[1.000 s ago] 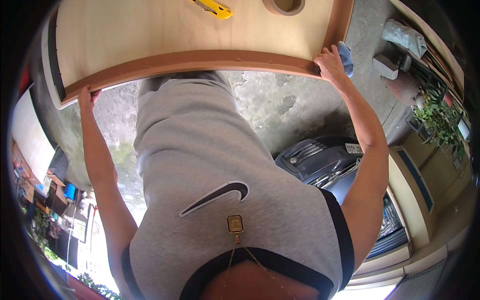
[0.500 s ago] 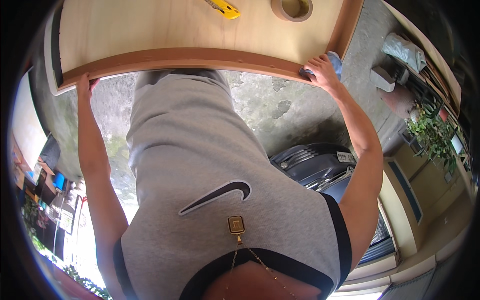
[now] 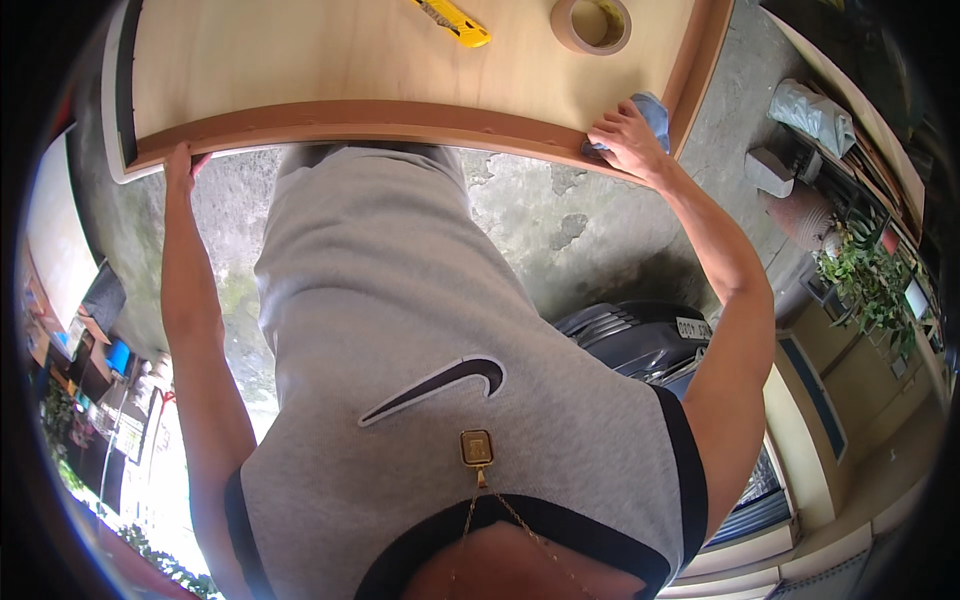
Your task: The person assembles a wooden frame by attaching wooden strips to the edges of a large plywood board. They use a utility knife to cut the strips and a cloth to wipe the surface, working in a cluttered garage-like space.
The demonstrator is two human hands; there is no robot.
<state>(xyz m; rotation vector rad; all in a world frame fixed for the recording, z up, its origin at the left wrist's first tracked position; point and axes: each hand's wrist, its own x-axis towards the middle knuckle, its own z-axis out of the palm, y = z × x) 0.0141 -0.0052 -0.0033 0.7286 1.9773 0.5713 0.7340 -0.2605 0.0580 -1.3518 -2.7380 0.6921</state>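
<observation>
- Pressing down on the near rim: right hand [image 3: 630, 140], fingers bent and closed over a cloth.
- Blue cloth [image 3: 653, 115], bunched under the right hand, loose end showing just beyond the knuckles.
- Brown rim [image 3: 400, 118], running from under the right hand across to the left; a second length goes away from the person, just right of that hand.
- Wooden board [image 3: 300, 60], framed by the rim, directly ahead of both hands.
- Tape roll [image 3: 566, 38], lying on the board beyond the right hand and slightly left of it.
- Yellow knife [image 3: 458, 22], on the board, farther left, between and beyond the hands.
- Left hand [image 3: 183, 165], well apart from the right, apparently gripping the rim near its left corner; some fingers hidden.
- Step in hand, as judged: rubbing the rim with the cloth while the left hand steadies it.
- Next move, as judged: calls for even cloth pressure along the rim and a firm left hold.
- Plastic bag [image 3: 815, 115], well right of the right hand.
</observation>
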